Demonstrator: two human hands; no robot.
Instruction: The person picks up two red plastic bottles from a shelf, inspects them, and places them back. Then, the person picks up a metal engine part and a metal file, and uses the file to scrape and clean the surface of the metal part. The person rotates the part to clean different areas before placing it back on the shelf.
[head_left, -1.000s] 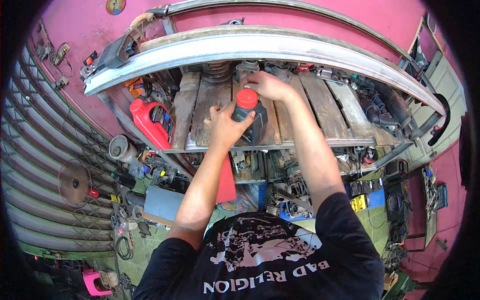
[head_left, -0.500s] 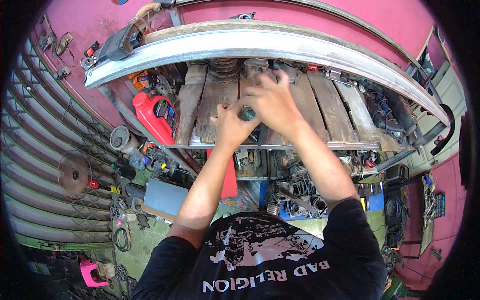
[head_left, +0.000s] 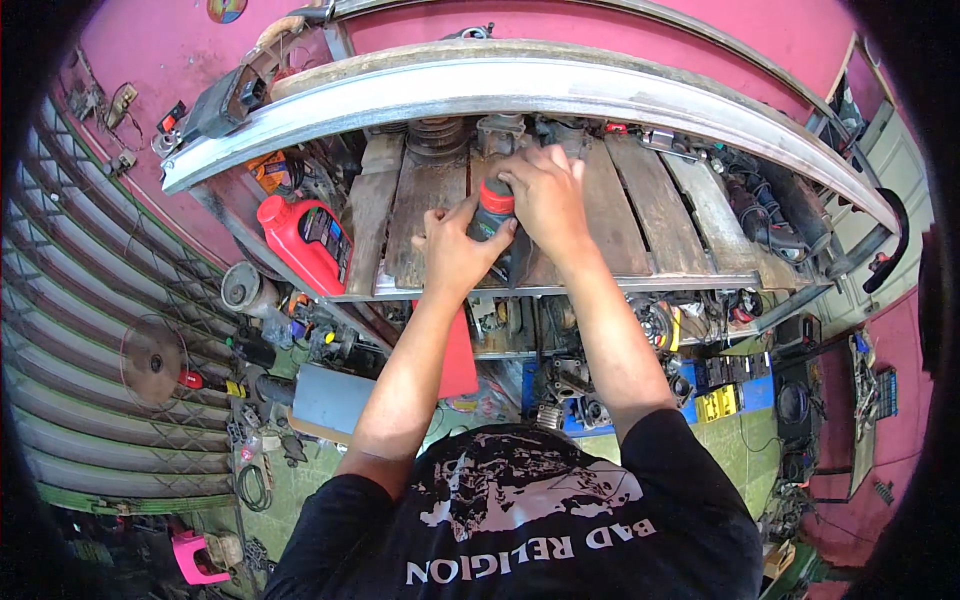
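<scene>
A small dark bottle (head_left: 487, 226) with a red band round its top stands upright over the wooden shelf. My left hand (head_left: 458, 250) is wrapped round its body from the left, thumb on the near side. From the right, my right hand (head_left: 548, 195) grips the bottle's top, its fingers bent over the dark upper end. Whether that end is a separate cap cannot be made out under the fingers. A dark flat piece, partly covered, lies just below the bottle near the shelf's front edge.
A red oil jug (head_left: 305, 245) stands at the shelf's left end. Greasy engine parts (head_left: 437, 140) line the back, and a power tool (head_left: 765, 228) lies to the right. A pale metal beam (head_left: 520, 85) crosses above. Below are a blue mat with parts and a fan (head_left: 153, 362).
My right hand has come down and closed round the bottle's top, where before its fingers were spread above. The red band now shows. My left hand keeps its hold.
</scene>
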